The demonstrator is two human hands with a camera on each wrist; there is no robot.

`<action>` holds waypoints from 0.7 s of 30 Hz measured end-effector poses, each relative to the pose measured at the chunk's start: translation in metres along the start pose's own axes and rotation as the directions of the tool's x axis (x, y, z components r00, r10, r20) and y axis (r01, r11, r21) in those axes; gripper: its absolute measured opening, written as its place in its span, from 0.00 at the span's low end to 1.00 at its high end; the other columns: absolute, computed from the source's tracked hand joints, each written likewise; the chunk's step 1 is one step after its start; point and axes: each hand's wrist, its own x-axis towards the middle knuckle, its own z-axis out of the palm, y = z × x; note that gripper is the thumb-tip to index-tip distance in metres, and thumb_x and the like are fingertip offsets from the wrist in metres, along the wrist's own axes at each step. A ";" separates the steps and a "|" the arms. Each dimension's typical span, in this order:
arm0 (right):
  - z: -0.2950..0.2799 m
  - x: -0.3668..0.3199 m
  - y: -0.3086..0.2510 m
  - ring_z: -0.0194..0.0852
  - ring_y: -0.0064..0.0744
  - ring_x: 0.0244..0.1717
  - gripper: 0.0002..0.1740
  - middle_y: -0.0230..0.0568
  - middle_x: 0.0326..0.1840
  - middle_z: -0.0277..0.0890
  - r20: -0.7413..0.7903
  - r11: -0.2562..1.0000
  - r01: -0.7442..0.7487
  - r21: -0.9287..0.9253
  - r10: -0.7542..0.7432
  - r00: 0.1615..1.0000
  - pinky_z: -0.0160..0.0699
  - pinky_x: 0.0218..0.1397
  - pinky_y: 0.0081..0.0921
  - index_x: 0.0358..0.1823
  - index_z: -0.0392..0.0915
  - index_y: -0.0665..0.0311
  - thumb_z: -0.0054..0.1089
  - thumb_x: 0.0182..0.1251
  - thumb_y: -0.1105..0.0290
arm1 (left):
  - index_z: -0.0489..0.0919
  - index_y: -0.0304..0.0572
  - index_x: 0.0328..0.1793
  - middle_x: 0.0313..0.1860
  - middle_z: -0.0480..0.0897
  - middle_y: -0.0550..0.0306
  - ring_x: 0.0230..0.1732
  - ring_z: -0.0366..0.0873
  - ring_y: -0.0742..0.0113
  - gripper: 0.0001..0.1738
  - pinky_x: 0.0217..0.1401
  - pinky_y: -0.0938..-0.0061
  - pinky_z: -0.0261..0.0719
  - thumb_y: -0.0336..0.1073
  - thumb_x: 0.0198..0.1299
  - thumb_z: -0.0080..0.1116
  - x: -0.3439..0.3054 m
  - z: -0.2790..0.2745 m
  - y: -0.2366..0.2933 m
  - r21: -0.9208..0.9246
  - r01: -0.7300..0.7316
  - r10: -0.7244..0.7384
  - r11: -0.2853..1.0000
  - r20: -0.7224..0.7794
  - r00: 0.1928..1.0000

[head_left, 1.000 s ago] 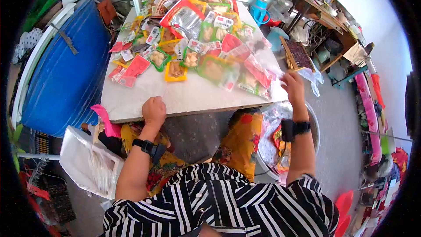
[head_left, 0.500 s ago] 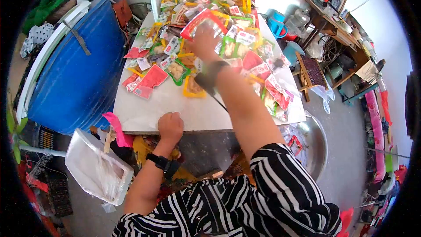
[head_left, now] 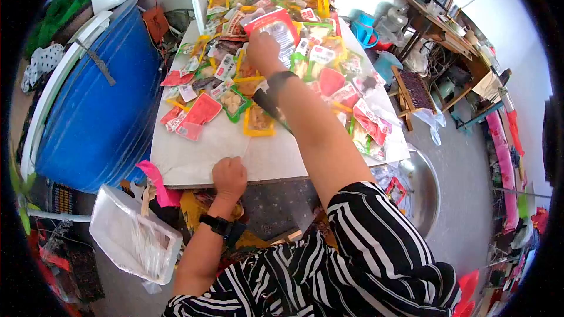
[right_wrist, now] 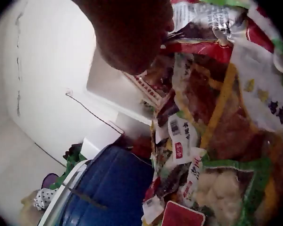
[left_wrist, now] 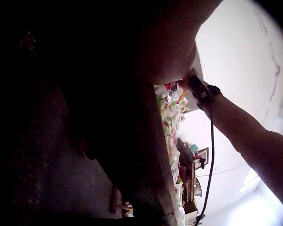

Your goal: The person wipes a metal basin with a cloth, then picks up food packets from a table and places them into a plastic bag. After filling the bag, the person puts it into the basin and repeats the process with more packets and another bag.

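Fingers of the right hand (head_left: pixel 264 53), newly swung over the table (head_left: pixel 197 161), are pinching up the red-edged packet (head_left: pixel 281 23); left hand (head_left: pixel 230 175) staying fisted, hold unclear.

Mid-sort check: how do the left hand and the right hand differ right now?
The left hand rests at the near edge of the table, while the right hand reaches far out over the packet pile. The left hand is a tight fist with what looks like a thin stick poking out; the right hand holds a large red-edged bag. Each wrist wears a black strap.
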 end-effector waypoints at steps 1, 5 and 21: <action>-0.006 0.004 -0.001 0.70 0.43 0.29 0.11 0.45 0.25 0.69 -0.016 1.000 0.008 -0.015 -0.009 1.000 0.70 0.29 0.35 0.33 0.67 0.65 0.47 0.46 0.69 | 0.66 0.42 0.21 0.17 0.64 0.54 0.22 0.64 0.54 0.05 0.23 0.63 0.60 0.30 0.36 0.49 0.001 0.000 0.001 -0.004 -0.007 0.007 1.000 -0.013 1.000; -0.042 0.030 -0.002 0.69 0.48 0.31 0.14 0.52 0.29 0.69 0.010 0.993 -0.022 0.118 0.021 1.000 0.69 0.30 0.38 0.39 0.62 0.67 0.44 0.49 0.72 | 0.67 0.41 0.23 0.18 0.65 0.52 0.23 0.64 0.52 0.04 0.23 0.62 0.60 0.30 0.37 0.48 0.001 -0.004 0.002 -0.027 -0.001 0.000 1.000 -0.031 1.000; -0.215 -0.058 0.160 0.68 0.47 0.31 0.08 0.48 0.26 0.70 -0.226 0.992 0.109 -0.060 -0.120 0.967 0.67 0.34 0.32 0.23 0.74 0.67 0.51 0.39 0.73 | 0.66 0.42 0.19 0.16 0.66 0.53 0.22 0.65 0.52 0.03 0.23 0.59 0.61 0.31 0.40 0.46 0.000 -0.003 0.004 0.022 0.026 -0.025 0.999 -0.012 1.000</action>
